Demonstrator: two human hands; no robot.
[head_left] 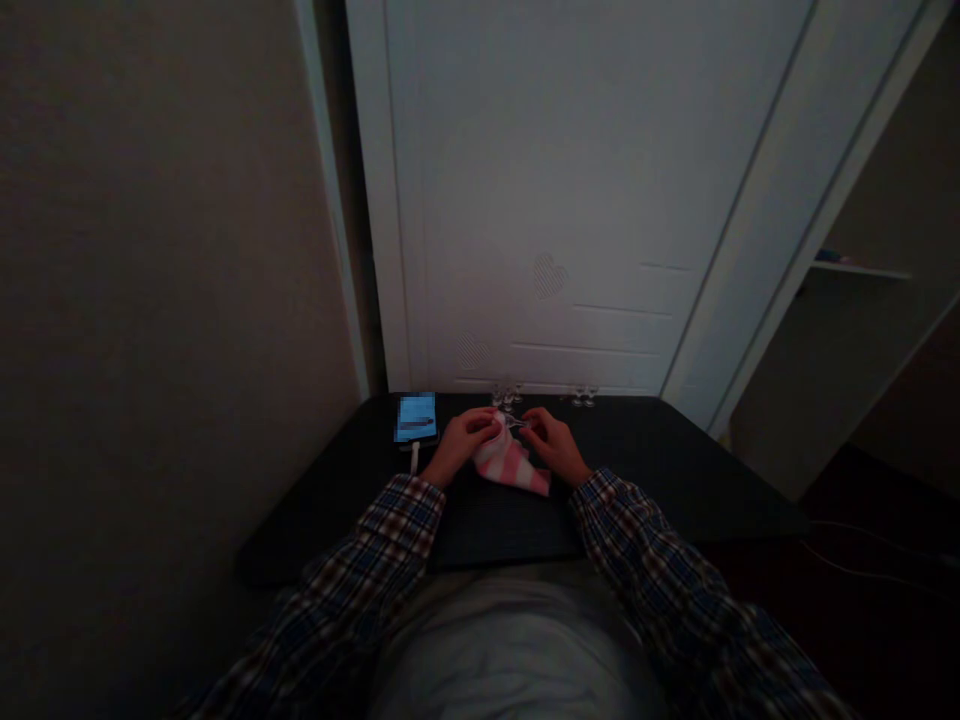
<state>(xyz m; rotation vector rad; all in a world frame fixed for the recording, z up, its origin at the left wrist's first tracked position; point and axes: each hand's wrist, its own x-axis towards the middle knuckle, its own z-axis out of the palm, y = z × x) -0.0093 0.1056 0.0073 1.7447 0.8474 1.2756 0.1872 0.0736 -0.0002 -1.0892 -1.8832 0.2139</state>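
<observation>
A pink and white cloth (pixel 510 467) hangs from my left hand (pixel 469 440), whose fingers are closed on its upper edge. My right hand (pixel 551 440) pinches a small clear glass (pixel 517 421) by one end, at the cloth's upper right. The glass's other end touches or lies just beside the cloth; the dim light hides which. Several small clear glasses (pixel 497 395) stand behind my hands at the back of the dark table (pixel 637 470), and more small glasses (pixel 583 396) stand to the right of them.
A lit phone (pixel 416 418) lies at the table's back left, with a white cable (pixel 415 458) running from it toward my left wrist. Behind the table rises a white panel (pixel 570 180) with heart patterns. A wall (pixel 172 300) stands on the left.
</observation>
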